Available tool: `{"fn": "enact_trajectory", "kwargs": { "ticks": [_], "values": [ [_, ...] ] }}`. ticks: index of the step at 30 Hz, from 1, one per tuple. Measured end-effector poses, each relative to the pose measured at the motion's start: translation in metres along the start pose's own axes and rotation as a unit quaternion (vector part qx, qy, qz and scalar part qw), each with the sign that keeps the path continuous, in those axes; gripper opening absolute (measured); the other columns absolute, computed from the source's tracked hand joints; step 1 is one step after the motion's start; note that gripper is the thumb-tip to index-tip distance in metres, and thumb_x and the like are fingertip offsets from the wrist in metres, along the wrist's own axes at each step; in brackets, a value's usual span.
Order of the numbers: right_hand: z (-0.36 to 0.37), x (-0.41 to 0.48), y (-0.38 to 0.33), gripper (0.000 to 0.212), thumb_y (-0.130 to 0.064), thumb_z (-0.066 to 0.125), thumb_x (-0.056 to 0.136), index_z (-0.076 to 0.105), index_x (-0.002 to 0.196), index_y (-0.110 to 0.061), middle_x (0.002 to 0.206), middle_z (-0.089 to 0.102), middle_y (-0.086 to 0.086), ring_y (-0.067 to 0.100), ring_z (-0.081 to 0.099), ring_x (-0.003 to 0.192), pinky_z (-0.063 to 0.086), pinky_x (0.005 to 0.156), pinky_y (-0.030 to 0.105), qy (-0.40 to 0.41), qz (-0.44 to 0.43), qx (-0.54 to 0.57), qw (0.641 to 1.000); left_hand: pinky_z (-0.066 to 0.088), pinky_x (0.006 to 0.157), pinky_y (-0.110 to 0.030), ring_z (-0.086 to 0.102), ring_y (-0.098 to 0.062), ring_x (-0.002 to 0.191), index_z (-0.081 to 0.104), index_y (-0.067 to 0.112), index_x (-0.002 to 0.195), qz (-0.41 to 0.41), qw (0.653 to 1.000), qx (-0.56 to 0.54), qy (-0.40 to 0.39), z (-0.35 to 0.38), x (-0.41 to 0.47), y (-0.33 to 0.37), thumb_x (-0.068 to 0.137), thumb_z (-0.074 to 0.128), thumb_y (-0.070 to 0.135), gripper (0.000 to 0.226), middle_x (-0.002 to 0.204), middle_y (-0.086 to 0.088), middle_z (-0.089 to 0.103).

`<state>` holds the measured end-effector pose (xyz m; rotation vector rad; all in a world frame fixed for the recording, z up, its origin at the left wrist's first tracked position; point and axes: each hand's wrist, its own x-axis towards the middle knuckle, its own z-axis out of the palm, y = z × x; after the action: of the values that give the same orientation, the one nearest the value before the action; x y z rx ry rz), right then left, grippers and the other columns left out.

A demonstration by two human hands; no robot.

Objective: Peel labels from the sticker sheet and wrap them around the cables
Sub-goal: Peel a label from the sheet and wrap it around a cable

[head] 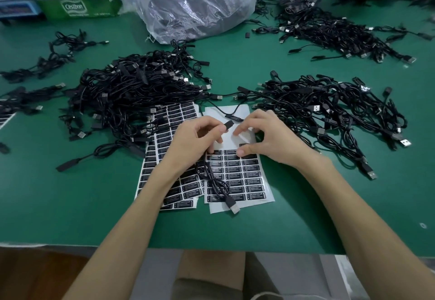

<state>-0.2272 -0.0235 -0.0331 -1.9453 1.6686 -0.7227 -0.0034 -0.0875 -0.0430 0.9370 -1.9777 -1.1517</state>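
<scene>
Clearly, left fingers (220, 129) pinch the cable end (227, 125).

Head-worn view, down over table (70, 217)

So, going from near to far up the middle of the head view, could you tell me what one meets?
Silver USB plug of the thin black cable → left hand and right hand, side by side over the white sticker sheet → large heap of black cables → crumpled clear plastic bag.
</scene>
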Motion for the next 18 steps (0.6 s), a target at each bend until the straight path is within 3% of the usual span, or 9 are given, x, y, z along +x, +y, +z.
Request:
{"fn": "enact_trajectory", "kwargs": {
  "ticks": [4,9,12,15,18],
  "values": [
    [0.0070,0.0015,0.0005,0.049,-0.053,0.082,0.070,0.076,0.113,-0.031,0.115,0.055,-0.016,0.009,0.036,0.107,0.027,0.090,0.005,0.033,-0.018,-0.024,0.999,0.052,0.071,-0.023,0.066,-0.012,0.069,0.075,0.020,0.095,0.003,1.000,0.005,0.015,0.0017,0.0002,0.0014,0.100,0.068,0.024,0.009,0.080,0.000,0.074],
    [0.0089,0.0022,-0.0001,0.042,-0.049,0.085,0.072,0.080,0.107,-0.026,0.112,0.061,-0.014,0.009,0.038,0.102,0.028,0.086,0.004,0.052,-0.030,-0.035,0.998,0.051,0.069,-0.020,0.064,-0.006,0.072,0.074,0.018,0.097,0.021,0.998,0.033,0.051,0.0037,-0.0020,0.0024,0.101,0.067,0.023,0.010,0.081,0.004,0.072],
    [0.0093,0.0018,-0.0019,0.040,-0.048,0.085,0.072,0.081,0.104,-0.024,0.108,0.062,-0.012,0.012,0.042,0.101,0.032,0.085,0.010,0.056,-0.030,-0.032,0.997,0.052,0.070,-0.020,0.066,-0.007,0.075,0.074,0.019,0.098,0.024,0.998,0.037,0.048,0.0030,-0.0024,0.0024,0.101,0.067,0.025,0.010,0.082,0.005,0.072],
    [0.0093,0.0014,-0.0043,0.036,-0.045,0.087,0.073,0.081,0.102,-0.024,0.100,0.060,-0.008,0.013,0.045,0.099,0.039,0.085,0.025,0.060,-0.025,-0.019,0.998,0.050,0.075,-0.022,0.067,-0.009,0.083,0.074,0.023,0.097,0.039,0.996,0.062,0.043,0.0037,-0.0022,0.0013,0.101,0.066,0.026,0.010,0.086,0.008,0.073],
    [0.0096,0.0008,-0.0058,0.033,-0.042,0.088,0.074,0.082,0.100,-0.024,0.097,0.059,-0.008,0.013,0.048,0.098,0.043,0.089,0.030,0.064,-0.024,-0.009,0.998,0.045,0.078,-0.016,0.068,-0.008,0.096,0.074,0.023,0.101,0.055,0.995,0.079,0.037,0.0037,-0.0019,-0.0006,0.102,0.065,0.030,0.012,0.094,0.014,0.075]
  ]
}}
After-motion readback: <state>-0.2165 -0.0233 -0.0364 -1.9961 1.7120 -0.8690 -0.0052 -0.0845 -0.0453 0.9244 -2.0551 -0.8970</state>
